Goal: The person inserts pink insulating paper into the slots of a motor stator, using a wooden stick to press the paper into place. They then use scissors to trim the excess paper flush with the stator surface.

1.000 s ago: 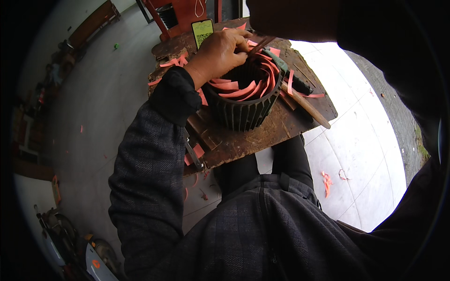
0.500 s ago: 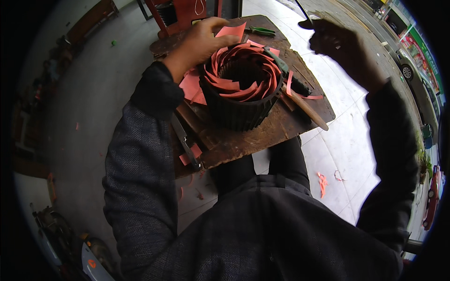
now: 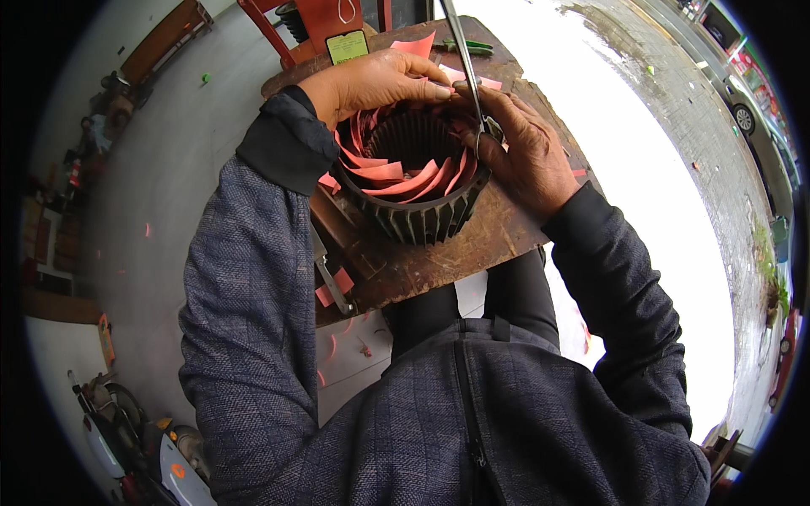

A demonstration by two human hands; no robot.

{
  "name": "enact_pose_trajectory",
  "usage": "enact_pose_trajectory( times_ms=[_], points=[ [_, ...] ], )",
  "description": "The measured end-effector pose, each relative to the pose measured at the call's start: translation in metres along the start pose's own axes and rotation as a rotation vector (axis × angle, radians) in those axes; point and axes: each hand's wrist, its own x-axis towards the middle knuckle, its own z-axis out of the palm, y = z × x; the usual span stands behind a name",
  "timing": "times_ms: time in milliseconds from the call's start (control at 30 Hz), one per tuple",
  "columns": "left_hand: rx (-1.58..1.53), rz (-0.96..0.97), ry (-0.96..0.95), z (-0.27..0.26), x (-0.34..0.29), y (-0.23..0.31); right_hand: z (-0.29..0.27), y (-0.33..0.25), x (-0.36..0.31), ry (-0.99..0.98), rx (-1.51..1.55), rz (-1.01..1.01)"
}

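A dark, ribbed metal motor stator [image 3: 413, 221] stands on the small wooden table in front of me. Overlapping red insulation paper pieces [image 3: 375, 171] fan out around its inner opening. Over its far rim, my left hand [image 3: 384, 83] has thumb and fingers pinched on a bit of red paper. My right hand [image 3: 527, 143] is at the far right of the rim, closed around long silver scissors [image 3: 462, 55], whose blades point up and away. The two hands' fingertips nearly meet, and they partly hide the stator's far side.
The worn wooden table [image 3: 498, 223] carries green-handled pliers [image 3: 472, 48], loose red paper [image 3: 413, 45] and a metal blade-like tool [image 3: 332, 282] at the left. Behind it stands a red frame [image 3: 333, 21] with a yellow label. Red scraps lie on the floor; scooters [image 3: 173, 460] stand lower left.
My right hand has swung in from the right, bringing the scissors to the stator's far rim. The left hand has shifted right and closed its fingers. The stator sits slightly further left in view.
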Motion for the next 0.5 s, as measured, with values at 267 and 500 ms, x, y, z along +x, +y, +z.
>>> enact_pose_trajectory(
  times_ms=[267,500],
  points=[
    [0.028,-0.045,-0.095,-0.001,-0.003,0.016,-0.001,-0.009,0.004,-0.044,-0.014,0.091],
    [-0.106,0.159,0.530,0.005,-0.054,0.001,-0.018,0.004,-0.018,0.140,0.460,0.443]
  ],
)
